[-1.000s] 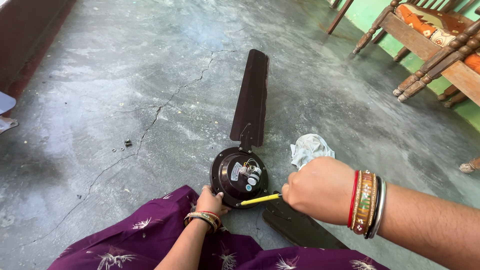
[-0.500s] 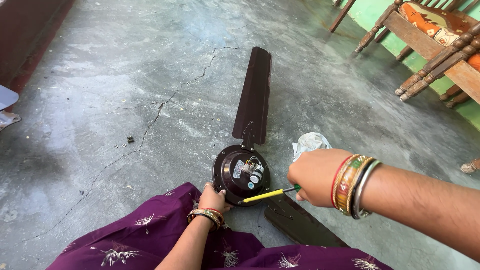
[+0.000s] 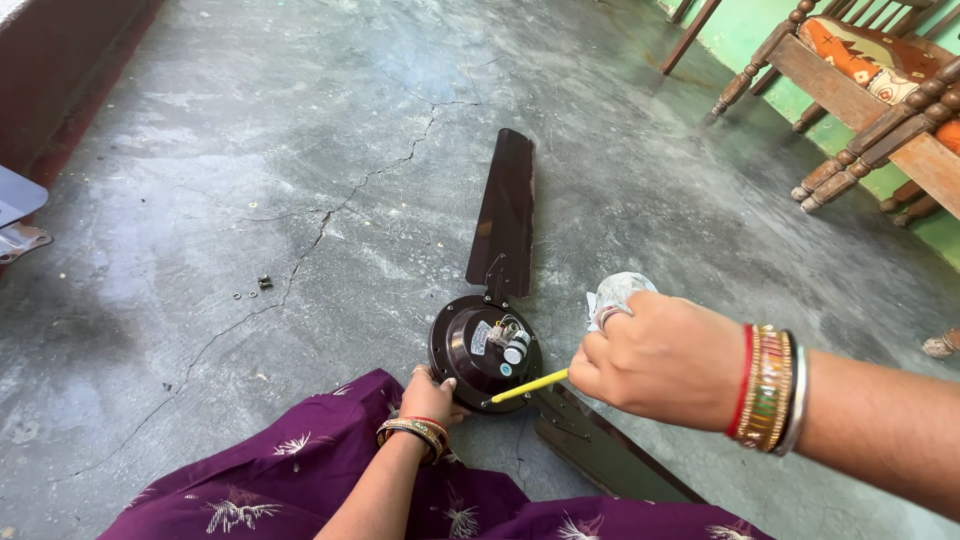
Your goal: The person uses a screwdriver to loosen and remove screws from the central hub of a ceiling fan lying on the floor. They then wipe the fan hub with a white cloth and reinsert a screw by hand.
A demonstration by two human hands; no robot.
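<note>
A dark brown ceiling fan motor (image 3: 478, 345) lies on the grey concrete floor, with one blade (image 3: 506, 210) stretching away and another blade (image 3: 610, 455) running toward me on the right. My left hand (image 3: 428, 393) rests on the motor's near rim. My right hand (image 3: 665, 360) grips a yellow-handled screwdriver (image 3: 530, 386) whose tip touches the motor's near right edge. A crumpled white cloth (image 3: 620, 290) lies just behind my right hand.
Small screws and washers (image 3: 255, 289) lie on the floor to the left by a long crack. Wooden chairs (image 3: 860, 90) stand at the upper right. A grey flat object (image 3: 20, 200) sits at the left edge. Purple fabric (image 3: 300, 480) covers my lap.
My right hand with the screwdriver has shifted slightly right and closer; the view has tilted a little. My left hand stays on the motor.
</note>
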